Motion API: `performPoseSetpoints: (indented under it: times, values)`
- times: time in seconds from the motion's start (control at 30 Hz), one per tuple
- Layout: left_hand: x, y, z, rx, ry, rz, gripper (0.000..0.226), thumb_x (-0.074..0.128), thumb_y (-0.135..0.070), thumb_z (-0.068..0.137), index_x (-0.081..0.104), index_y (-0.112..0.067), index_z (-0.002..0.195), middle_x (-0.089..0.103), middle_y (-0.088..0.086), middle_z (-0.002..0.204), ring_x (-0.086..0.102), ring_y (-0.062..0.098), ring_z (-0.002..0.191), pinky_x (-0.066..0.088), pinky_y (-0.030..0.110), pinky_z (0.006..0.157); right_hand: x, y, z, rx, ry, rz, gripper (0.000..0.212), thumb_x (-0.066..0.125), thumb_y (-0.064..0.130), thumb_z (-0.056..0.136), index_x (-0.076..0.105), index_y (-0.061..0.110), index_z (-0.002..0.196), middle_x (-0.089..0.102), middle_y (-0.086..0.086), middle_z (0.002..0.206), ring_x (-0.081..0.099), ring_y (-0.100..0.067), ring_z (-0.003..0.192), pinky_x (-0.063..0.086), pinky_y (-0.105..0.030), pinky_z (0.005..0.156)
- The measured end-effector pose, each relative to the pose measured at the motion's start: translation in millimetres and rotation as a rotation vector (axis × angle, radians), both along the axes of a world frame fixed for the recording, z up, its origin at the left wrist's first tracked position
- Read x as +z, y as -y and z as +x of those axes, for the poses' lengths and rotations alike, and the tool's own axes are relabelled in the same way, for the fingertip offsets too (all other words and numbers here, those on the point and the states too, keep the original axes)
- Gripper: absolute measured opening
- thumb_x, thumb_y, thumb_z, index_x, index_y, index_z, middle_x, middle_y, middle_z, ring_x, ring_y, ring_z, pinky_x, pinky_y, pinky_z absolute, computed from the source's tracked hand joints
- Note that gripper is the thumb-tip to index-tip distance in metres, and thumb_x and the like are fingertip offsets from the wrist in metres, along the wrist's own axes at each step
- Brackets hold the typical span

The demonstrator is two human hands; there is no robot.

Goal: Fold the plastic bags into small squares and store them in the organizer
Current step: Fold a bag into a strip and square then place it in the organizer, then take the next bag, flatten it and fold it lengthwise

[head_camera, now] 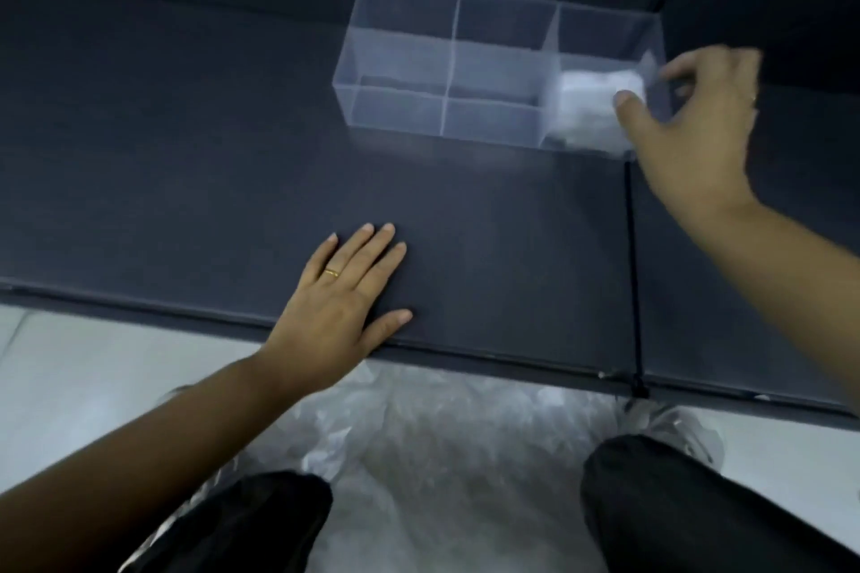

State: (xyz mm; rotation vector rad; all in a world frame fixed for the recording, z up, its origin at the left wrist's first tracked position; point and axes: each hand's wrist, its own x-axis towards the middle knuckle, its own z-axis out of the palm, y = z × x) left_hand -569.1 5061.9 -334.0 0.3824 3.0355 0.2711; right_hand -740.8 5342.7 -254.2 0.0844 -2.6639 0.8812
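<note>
Clear acrylic organizer with divided compartments (pixel 400 61) sits far right on dark grey table (pixel 186 154). Folded white plastic bag (pixel 584 107) is in its rightmost compartment. Right hand (pixel 693 130) is at that compartment, fingers curled, thumb against the bag; blur hides whether it pinches. Left hand (pixel 344 298) lies flat, fingers straight, at the near edge. Heap of loose clear plastic bags (pixel 442 456) lies below, between the knees.

Advice: press the square down flat before letting go, or it is likely to spring open.
</note>
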Motion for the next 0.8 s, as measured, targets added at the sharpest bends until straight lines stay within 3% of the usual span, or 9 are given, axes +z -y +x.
performPoseSetpoints:
  times: [0.1,0.23,0.3,0.4,0.5,0.6,0.67,0.73,0.8]
  values:
    - [-3.1,16.4,14.5,-0.005,-0.006,-0.077,0.069,0.029,-0.056,0.094,0.036,-0.012,0.147,0.031,0.008,0.155,0.025,0.025,0.144,0.021,0.049,0.116,-8.1,35.4,85.7,0.532,-0.032,-0.082,0.012,0.061,0.024,0.087,0.059,0.013,0.085,0.051,0.005,0.090,0.054,-0.014,0.080,0.044,-0.027,0.073]
    - [-4.6,21.0,19.8,-0.023,-0.001,-0.128,0.070,0.025,-0.056,0.095,0.031,-0.011,0.149,0.027,0.009,0.156,0.022,0.026,0.145,0.019,0.049,0.117,-63.1,55.2,183.5,1.227,0.691,0.237,0.031,0.057,0.048,0.089,0.059,0.025,0.109,0.054,0.010,0.110,0.054,-0.003,0.082,0.045,-0.026,0.073]
    - [-5.7,21.1,21.1,-0.016,0.000,-0.140,0.071,0.023,-0.057,0.096,0.029,-0.012,0.150,0.025,0.009,0.157,0.020,0.026,0.146,0.017,0.049,0.117,-100.8,48.5,200.2,1.203,0.936,0.464,0.065,0.062,0.053,0.085,0.038,0.024,0.138,0.032,0.007,0.141,0.052,-0.014,0.111,0.046,-0.033,0.089]
    - [-7.2,21.9,22.5,-0.007,-0.013,-0.134,0.071,0.021,-0.057,0.096,0.027,-0.013,0.151,0.023,0.008,0.158,0.019,0.025,0.146,0.015,0.048,0.118,-134.7,41.2,205.4,1.059,0.913,0.651,0.093,0.069,0.051,0.079,0.017,0.020,0.150,0.020,-0.002,0.149,0.042,-0.022,0.125,0.040,-0.035,0.098]
    - [-9.3,21.4,23.8,-0.011,-0.020,-0.122,0.070,0.021,-0.057,0.096,0.026,-0.013,0.151,0.023,0.008,0.158,0.018,0.025,0.146,0.014,0.047,0.118,-150.6,41.2,219.2,1.049,0.823,0.597,0.038,0.067,0.034,0.084,0.054,0.019,0.117,0.045,0.001,0.114,0.053,-0.022,0.098,0.040,-0.030,0.078]
    - [-11.4,22.1,24.8,-0.011,-0.025,-0.121,0.070,0.019,-0.057,0.096,0.024,-0.013,0.151,0.022,0.008,0.158,0.016,0.025,0.147,0.012,0.047,0.119,-150.6,40.4,225.2,1.000,0.788,0.450,0.008,0.063,0.022,0.086,0.061,0.015,0.089,0.048,0.002,0.095,0.052,-0.019,0.084,0.034,-0.028,0.072]
    - [-12.1,22.7,24.6,-0.004,-0.039,-0.119,0.070,0.019,-0.057,0.096,0.024,-0.013,0.151,0.021,0.008,0.158,0.016,0.024,0.147,0.012,0.047,0.119,-152.2,38.8,223.0,1.028,0.628,0.536,0.031,0.065,0.031,0.083,0.060,0.019,0.111,0.048,-0.002,0.122,0.048,-0.022,0.109,0.033,-0.028,0.086]
    - [-11.2,21.3,24.7,-0.001,-0.042,-0.112,0.069,0.020,-0.056,0.097,0.026,-0.013,0.151,0.022,0.008,0.158,0.017,0.025,0.147,0.013,0.047,0.119,-154.1,36.9,224.3,1.051,0.627,0.699,0.078,0.068,0.042,0.080,0.031,0.021,0.145,0.024,-0.005,0.150,0.031,-0.023,0.131,0.026,-0.032,0.105]
    - [-10.2,20.2,25.3,0.006,-0.041,-0.111,0.068,0.022,-0.055,0.097,0.026,-0.013,0.151,0.023,0.008,0.158,0.018,0.025,0.147,0.014,0.048,0.118,-156.5,39.0,225.9,1.042,0.746,0.745,0.095,0.070,0.041,0.080,0.011,0.023,0.152,0.022,-0.004,0.150,0.034,-0.023,0.130,0.028,-0.033,0.106]
